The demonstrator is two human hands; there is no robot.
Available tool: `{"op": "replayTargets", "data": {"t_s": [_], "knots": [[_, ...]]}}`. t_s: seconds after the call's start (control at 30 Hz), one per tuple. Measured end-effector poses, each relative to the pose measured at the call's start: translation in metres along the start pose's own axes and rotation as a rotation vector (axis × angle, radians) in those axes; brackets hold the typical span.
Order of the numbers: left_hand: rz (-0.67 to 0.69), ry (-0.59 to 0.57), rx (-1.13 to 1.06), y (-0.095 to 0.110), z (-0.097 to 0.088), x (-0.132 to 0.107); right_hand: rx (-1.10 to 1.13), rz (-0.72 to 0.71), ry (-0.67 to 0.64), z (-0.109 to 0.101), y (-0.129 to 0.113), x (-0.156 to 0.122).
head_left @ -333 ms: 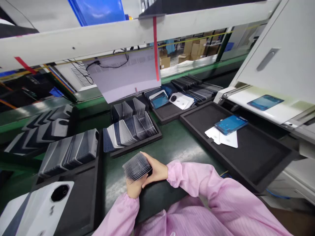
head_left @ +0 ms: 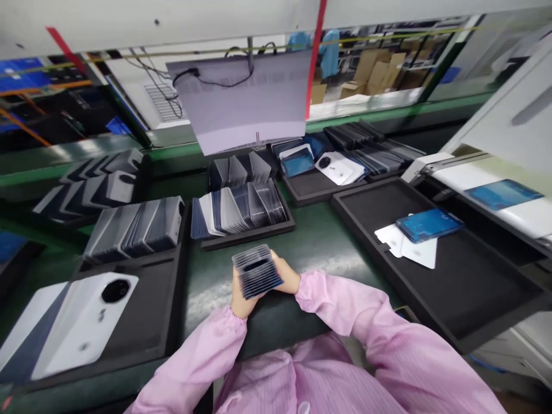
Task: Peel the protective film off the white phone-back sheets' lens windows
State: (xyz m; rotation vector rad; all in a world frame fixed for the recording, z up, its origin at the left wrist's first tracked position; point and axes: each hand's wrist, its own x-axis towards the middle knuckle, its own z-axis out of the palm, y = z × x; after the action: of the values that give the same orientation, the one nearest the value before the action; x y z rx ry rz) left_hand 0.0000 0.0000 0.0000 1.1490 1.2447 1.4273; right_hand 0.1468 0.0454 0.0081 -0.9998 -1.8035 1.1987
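Note:
A stack of thin phone back panels is held upright over the green bench top, its edges facing away from me. My left hand grips the stack from the left and below. From the right side, my right hand closes on the same stack; its fingertips are partly hidden behind the panels. Just beyond the hands, a black tray carries rows of leaning dark and white panels.
Left, another black tray holds leaning panels and large white panels. At right, a black tray bears white panels and a blue-filmed panel. Behind it, a white conveyor leads to a machine. A monitor's back hangs ahead.
The stack has turned and tipped in my hands, so a dark oval camera opening now shows on it. My view has shifted downward and left.

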Motion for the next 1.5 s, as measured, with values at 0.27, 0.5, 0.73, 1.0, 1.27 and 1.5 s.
{"op": "replayTargets", "data": {"t_s": [0.27, 0.5, 0.73, 1.0, 1.27, 1.5], "knots": [[-0.16, 0.111, -0.219, 0.024, 0.004, 0.016, -0.203, 0.268, 0.03, 0.006, -0.046, 0.003], [-0.368, 0.106, -0.539, 0.036, 0.002, 0.007, -0.468, 0.284, -0.193, 0.003, -0.094, -0.006], [-0.541, 0.077, -0.83, 0.049, -0.018, 0.015, 0.457, 0.329, -0.35, -0.011, -0.079, -0.009], [-0.563, 0.133, -0.848, 0.056, -0.026, 0.017, 0.818, 0.463, -0.373, -0.013, -0.07, -0.005], [-0.527, 0.051, -0.812, 0.06, -0.029, 0.013, 0.833, 0.541, -0.345, -0.014, -0.062, -0.004], [-0.639, 0.044, -0.801, 0.062, -0.029, 0.016, 0.803, 0.582, -0.286, -0.02, -0.057, -0.001]]}}
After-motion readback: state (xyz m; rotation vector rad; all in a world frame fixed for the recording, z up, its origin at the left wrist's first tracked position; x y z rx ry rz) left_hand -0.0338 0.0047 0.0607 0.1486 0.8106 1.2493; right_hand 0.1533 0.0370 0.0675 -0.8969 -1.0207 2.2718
